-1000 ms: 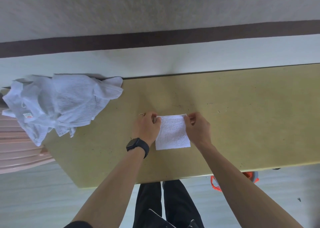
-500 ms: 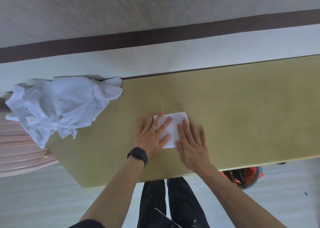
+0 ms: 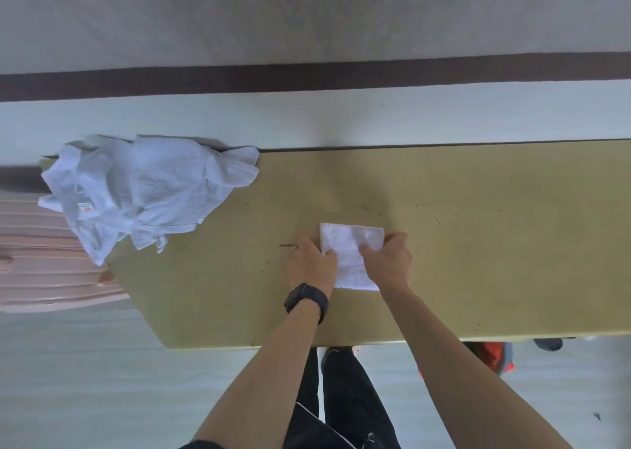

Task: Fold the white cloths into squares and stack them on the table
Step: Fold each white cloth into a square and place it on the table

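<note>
White terry is caught in both hands. The left hand (image 3: 312,264) has its thumb on top of the cloth (image 3: 348,244) and its fingers curled in at that edge, pinching it. The right hand (image 3: 387,264) is curled round the opposite edge, thumb on top. With a grip on both sides like that, I'd guess the layers are being kept from springing apart, either to square the edges or to lift the piece whole. A watch (image 3: 307,300) rides the left wrist. The cloth, already a small near-square, lies flat on the counter (image 3: 478,244), about mid-length and towards its near edge, within easy reach. At the counter's far left corner sits the pile (image 3: 146,192) of unfolded cloths, partly hanging over the end. No stack shows on the counter yet, so this looks like the first one.
</note>
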{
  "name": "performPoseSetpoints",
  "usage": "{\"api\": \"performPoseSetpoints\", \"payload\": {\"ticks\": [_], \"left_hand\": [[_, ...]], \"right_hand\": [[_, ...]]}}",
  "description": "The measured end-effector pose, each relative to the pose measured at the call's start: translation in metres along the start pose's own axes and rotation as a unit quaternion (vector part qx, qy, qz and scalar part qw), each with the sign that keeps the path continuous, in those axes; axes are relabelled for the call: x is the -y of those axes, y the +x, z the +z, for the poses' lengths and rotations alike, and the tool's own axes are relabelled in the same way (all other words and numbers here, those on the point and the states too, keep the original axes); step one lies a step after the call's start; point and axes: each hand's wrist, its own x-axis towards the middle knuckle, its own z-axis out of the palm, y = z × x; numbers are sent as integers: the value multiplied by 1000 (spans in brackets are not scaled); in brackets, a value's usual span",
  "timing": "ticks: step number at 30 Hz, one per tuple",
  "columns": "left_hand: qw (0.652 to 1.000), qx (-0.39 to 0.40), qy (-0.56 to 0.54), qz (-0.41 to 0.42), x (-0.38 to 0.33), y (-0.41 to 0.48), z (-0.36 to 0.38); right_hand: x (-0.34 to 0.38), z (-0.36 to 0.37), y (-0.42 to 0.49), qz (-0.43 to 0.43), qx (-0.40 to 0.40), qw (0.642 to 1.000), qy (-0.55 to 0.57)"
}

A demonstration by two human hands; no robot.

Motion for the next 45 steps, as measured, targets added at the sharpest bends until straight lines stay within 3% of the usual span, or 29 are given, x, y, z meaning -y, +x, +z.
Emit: {"api": "performPoseSetpoints", "payload": {"ticks": [3,7,13,20,25,28,30,33,40,45], "left_hand": [[998,34,-32,-47,-11,2,-4],[994,78,-60,-57,-12,-1,-16],[950,137,-280,-33,10,-42,-56],[870,158,-466,-20,78,-133,-145],[826,7,-563,-34,147,-202,-202],[823,-183,-537,-25,199,-245,-230],[795,-313,-518,-34,239,-281,-248],[744,-448,-493,-51,314,-340,-268],[615,-574,-523,-133,527,-504,-277],[531,-631,-526,-207,662,-629,-262]], "right_hand": [[3,-5,1,56,47,997,29],[-7,-16,-5,36,95,991,88],[-7,-51,-46,-79,155,973,153],[31,-65,-142,-258,255,929,72],[60,-21,-249,-428,237,872,-26],[71,14,-329,-532,232,810,-82],[70,41,-388,-586,248,764,-108],[47,88,-477,-646,288,696,-125],[-83,186,-696,-695,424,553,-175],[-199,237,-843,-684,518,473,-202]]}}
